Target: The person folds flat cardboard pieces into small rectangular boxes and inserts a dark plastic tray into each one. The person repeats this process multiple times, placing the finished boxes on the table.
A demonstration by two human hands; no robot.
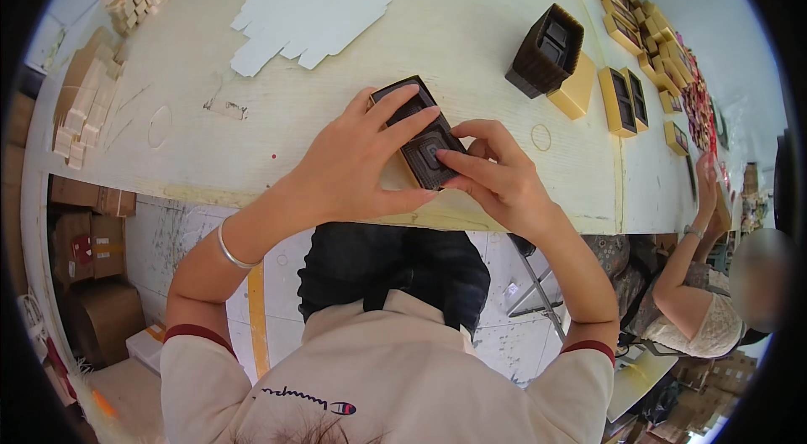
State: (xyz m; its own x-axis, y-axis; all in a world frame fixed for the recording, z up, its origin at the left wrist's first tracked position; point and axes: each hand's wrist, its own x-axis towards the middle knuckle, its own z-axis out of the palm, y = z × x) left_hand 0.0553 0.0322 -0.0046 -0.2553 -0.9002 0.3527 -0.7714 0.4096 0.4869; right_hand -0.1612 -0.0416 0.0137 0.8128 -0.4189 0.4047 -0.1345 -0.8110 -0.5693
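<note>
A small gold box with a dark brown moulded plastic tray (427, 157) in it lies tilted near the front edge of the table. My left hand (349, 154) grips the box from the left, its thumb at the near end and two fingers laid across the tray. On the right side, my right hand (503, 177) has its fingertips bent onto the tray's near right part and edge. Further right stands a stack of nested brown trays (542, 57), leaning against a plain gold box (577, 87).
Flat white carton blanks (313, 11) lie at the far left centre. Folded pale cartons (80, 108) are stacked along the left edge. Gold boxes with brown trays (619, 99) and piles of filled boxes (664, 45) line the right, where another person (693, 301) sits working.
</note>
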